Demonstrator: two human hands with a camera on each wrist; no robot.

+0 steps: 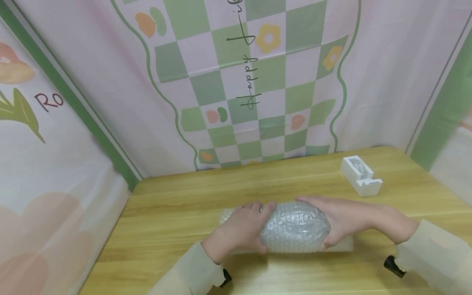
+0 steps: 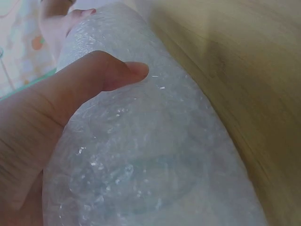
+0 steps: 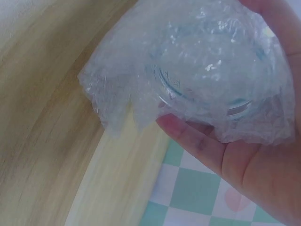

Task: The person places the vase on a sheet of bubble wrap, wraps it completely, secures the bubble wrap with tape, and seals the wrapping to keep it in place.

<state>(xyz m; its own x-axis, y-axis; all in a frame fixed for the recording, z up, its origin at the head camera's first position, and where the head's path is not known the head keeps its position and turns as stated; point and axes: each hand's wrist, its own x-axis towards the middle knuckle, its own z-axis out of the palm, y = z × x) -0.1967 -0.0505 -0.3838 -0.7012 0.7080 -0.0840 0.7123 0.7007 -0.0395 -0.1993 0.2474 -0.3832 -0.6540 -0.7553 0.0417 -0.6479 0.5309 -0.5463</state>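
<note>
A bundle of clear bubble wrap (image 1: 295, 229) lies lengthwise near the front of the table. My left hand (image 1: 244, 227) grips its left part, the thumb on the near side and the fingers over the top. At its right part, my right hand (image 1: 343, 217) holds it in the same way, thumb toward me. In the left wrist view the thumb (image 2: 113, 73) presses on the bubbly film. Through the open end of the wrap in the right wrist view shows a round, clear, glass-like rim (image 3: 240, 108); the rest of that item is blurred by the layers.
A white tape dispenser (image 1: 363, 180) with a roll of clear tape stands at the back right of the wooden table (image 1: 166, 221). Behind the table hangs a checked green and white curtain (image 1: 250, 82), with further printed cloth at both sides.
</note>
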